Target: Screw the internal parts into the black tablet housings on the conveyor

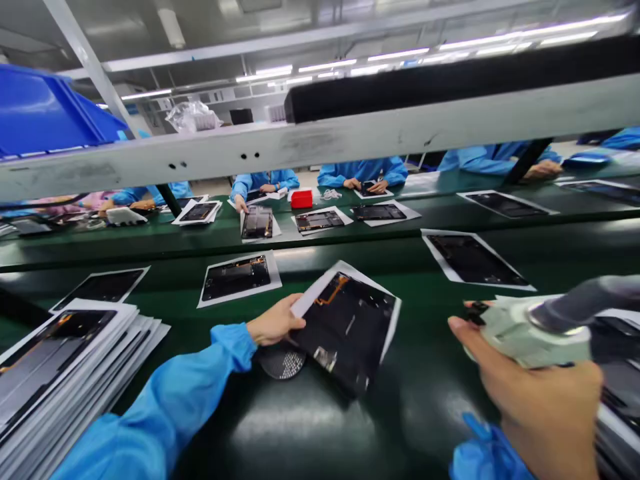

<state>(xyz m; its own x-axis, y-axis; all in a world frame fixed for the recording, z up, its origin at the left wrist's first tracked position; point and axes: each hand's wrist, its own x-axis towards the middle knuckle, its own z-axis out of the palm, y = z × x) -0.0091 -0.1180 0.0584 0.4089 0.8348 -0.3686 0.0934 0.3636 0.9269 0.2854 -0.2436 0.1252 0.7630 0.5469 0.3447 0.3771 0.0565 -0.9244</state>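
Note:
My left hand [277, 323] is closed on the left edge of a dark tablet housing [356, 327] with a white sheet behind it. The housing is tilted, with an orange flex cable and small metal parts on its face. Under it, partly hidden, a round dark dish with small pale dots [283, 363] rests on the green surface. At the right, my right hand [540, 400] is wrapped round a pale green hand-held tool [537, 333]. A thick grey hose or handle joins the tool, whose exact kind I cannot tell.
A stack of housings with white sheets [75, 373] stands at the left. More housings lie along the green conveyor [310, 260]. A white beam [300, 143] crosses above, bearing a blue bin [50, 110]. Several co-workers in blue sleeves [363, 172] sit opposite. Another pile [623, 373] is at the right.

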